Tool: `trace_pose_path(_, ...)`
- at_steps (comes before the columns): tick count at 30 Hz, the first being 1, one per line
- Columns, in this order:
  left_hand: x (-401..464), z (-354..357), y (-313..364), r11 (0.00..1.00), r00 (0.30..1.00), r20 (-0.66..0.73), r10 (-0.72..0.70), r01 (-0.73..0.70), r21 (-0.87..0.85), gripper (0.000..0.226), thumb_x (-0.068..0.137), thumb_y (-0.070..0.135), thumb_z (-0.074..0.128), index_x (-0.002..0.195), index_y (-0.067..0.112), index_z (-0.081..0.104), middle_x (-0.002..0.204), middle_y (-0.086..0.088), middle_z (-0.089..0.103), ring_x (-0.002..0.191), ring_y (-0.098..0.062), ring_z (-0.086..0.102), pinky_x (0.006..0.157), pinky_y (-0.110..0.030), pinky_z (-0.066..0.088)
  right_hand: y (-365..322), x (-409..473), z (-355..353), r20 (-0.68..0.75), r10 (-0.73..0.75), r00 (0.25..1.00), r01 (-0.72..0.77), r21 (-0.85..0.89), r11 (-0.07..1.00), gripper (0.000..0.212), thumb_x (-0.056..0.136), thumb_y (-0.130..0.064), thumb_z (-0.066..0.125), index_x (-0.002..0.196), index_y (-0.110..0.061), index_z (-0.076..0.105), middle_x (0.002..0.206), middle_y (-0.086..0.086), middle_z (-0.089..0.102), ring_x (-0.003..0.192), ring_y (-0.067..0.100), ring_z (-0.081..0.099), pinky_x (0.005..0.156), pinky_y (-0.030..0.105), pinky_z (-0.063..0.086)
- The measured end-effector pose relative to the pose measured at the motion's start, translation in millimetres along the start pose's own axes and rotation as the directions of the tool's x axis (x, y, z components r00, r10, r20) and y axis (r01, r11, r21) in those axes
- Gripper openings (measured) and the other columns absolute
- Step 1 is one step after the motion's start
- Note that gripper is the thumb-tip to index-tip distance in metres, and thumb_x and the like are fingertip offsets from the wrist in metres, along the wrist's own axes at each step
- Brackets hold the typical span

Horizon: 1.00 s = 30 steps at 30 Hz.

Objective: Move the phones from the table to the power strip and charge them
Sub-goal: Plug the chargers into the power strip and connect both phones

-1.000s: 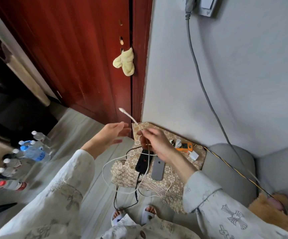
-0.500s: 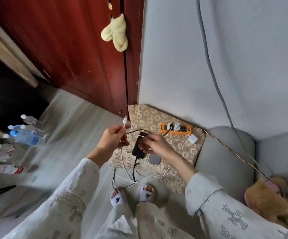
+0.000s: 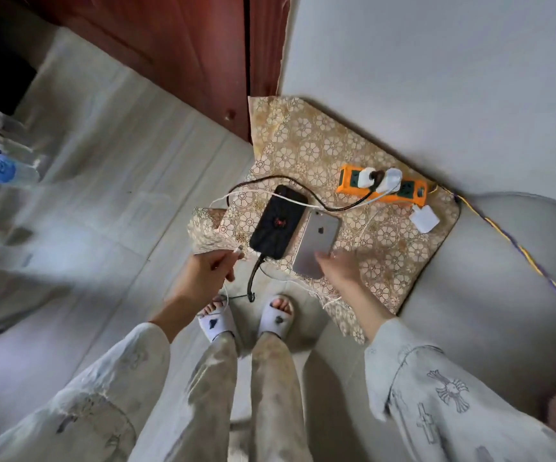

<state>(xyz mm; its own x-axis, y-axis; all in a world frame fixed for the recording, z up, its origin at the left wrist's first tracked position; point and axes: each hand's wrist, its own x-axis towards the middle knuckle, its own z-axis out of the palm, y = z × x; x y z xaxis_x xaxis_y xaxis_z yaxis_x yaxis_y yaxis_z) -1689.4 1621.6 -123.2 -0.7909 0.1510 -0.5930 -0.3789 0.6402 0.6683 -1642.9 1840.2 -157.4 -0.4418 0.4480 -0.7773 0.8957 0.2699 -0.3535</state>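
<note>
The left hand (image 3: pixel 203 275) pinches the white cable plug (image 3: pixel 238 252); the right hand (image 3: pixel 340 268), fingers spread, rests on the silver phone (image 3: pixel 316 241), whose near end lies at three o'clock from the plug.

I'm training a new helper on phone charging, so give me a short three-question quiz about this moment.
1. True or false: the black phone already has a black cable at its near end.
2. Which hand holds the white cable's plug? A) left hand B) right hand
3. Fill in: the right hand rests on the ____ phone.

Key: 1 true; 2 A; 3 silver. Both phones lie side by side on the patterned cloth, near the orange power strip.
</note>
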Motion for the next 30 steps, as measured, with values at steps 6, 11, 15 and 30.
trace_pose_path(6, 31.5, 31.0, -34.5, 0.988, 0.997, 0.066, -0.031, 0.04, -0.149, 0.021, 0.09, 0.021, 0.053, 0.077, 0.013, 0.067, 0.044, 0.01, 0.054, 0.038, -0.007, 0.036, 0.044, -0.022, 0.035, -2.6, 50.2, 46.2, -0.222, 0.064, 0.973, -0.119, -0.241, 0.963, 0.093, 0.075, -0.062, 0.058, 0.133, 0.007, 0.035, 0.139, 0.023, 0.036, 0.123, 0.036, 0.04, 0.094, 0.04, 0.045)
trace_pose_path(11, 26.9, 42.2, -37.5, 0.989, 0.993, 0.096, -0.068, 0.079, -0.125, 0.022, 0.09, 0.022, 0.053, 0.083, 0.007, 0.068, 0.044, 0.008, 0.052, 0.041, -0.005, 0.039, 0.052, -0.028, 0.036, -5.8, 48.2, 54.8, -0.34, 0.066, 0.938, -0.159, -0.255, 0.954, 0.106, 0.072, -0.05, 0.069, 0.138, 0.011, 0.013, 0.141, 0.025, 0.025, 0.125, 0.04, 0.031, 0.093, 0.047, 0.043)
trace_pose_path(15, 20.4, 49.7, -32.8, 0.983, 0.987, 0.132, -0.095, 0.114, -0.144, 0.024, 0.09, 0.022, 0.053, 0.074, 0.011, 0.066, 0.037, 0.014, 0.05, 0.039, -0.004, 0.041, 0.05, -0.024, 0.035, -8.1, 50.4, 49.2, -0.31, 0.085, 0.947, -0.154, -0.203, 0.967, 0.096, 0.071, -0.043, 0.073, 0.134, 0.009, 0.022, 0.138, 0.025, 0.028, 0.127, 0.04, 0.029, 0.095, 0.046, 0.041)
trace_pose_path(30, 0.7, 62.4, 1.8, 0.983, 0.991, 0.083, 0.103, -0.088, -0.164, 0.018, 0.087, 0.019, 0.057, 0.099, 0.015, 0.07, 0.042, 0.014, 0.049, 0.043, 0.0, 0.041, 0.048, -0.01, 0.033, -20.6, 1.9, 8.6, 0.496, 0.286, 0.82, -0.569, 0.756, 0.322, 0.054, 0.065, -0.032, 0.077, 0.103, -0.003, 0.052, 0.087, 0.016, 0.053, 0.083, 0.026, 0.052, 0.062, 0.039, 0.052)
